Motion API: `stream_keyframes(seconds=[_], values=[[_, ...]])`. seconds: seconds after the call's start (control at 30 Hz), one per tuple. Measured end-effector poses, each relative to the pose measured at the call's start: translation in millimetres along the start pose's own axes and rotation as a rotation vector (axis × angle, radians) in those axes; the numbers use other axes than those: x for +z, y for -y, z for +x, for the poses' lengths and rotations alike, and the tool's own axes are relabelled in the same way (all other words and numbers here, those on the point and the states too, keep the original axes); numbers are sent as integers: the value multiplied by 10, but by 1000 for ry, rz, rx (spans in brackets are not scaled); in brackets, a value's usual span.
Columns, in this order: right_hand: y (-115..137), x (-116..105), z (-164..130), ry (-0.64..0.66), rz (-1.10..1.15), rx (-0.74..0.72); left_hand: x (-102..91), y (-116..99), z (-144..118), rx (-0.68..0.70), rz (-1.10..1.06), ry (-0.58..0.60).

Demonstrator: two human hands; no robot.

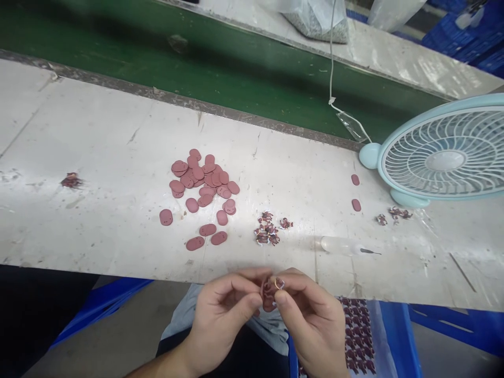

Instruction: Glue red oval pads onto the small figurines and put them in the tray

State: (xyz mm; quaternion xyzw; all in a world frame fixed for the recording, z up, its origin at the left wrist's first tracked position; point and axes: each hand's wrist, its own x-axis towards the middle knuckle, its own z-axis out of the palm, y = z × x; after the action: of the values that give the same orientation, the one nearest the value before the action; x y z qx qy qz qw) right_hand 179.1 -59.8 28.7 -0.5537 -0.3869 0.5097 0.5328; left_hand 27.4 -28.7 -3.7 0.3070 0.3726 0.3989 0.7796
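Observation:
My left hand [226, 310] pinches the edge of a small reddish-brown figurine [268, 294] just off the table's front edge. From the other side, my right hand [309, 315] grips its end, where bits of yellow and white show. Fingers cover part of the piece, so I cannot tell whether it is one part or two. Beyond my hands lies a cluster of small brown figures [268, 231] with white and yellow details. To its left are many loose reddish-brown oval discs [205, 176], some with small holes.
A clear squeeze bottle with a thin needle tip [338, 245] lies right of the figures. Further right stands a light-blue fan [444, 157], near two ovals and a few figures. Below the table edge, a blue crate [401, 336] holds rows of brown figures. A green conveyor belt [177, 58] runs behind.

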Motion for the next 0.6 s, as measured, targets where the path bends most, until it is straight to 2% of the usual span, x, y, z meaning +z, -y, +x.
stream_keyframes(seconds=[0.1, 0.23, 0.33, 0.4, 0.47, 0.53, 0.6], values=[[6, -27, -46, -15, 5, -6, -26, 16, -38, 97, 139, 29], [-2, -76, -116, -17, 27, 72, -77, 45, -56, 192, 313, 81], [-22, -190, -193, -66, 18, 120, -191, -54, 6, 315, 594, 121], [-58, -352, -286, -137, -18, 117, -328, -187, 104, 499, 924, 97], [-117, -593, -435, -223, -96, 96, -489, -335, 233, 687, 1280, 25], [-189, -886, -654, -317, -227, 70, -637, -456, 355, 745, 1559, -3], [-264, -1188, -945, -413, -400, 75, -753, -530, 443, 705, 1721, 45]])
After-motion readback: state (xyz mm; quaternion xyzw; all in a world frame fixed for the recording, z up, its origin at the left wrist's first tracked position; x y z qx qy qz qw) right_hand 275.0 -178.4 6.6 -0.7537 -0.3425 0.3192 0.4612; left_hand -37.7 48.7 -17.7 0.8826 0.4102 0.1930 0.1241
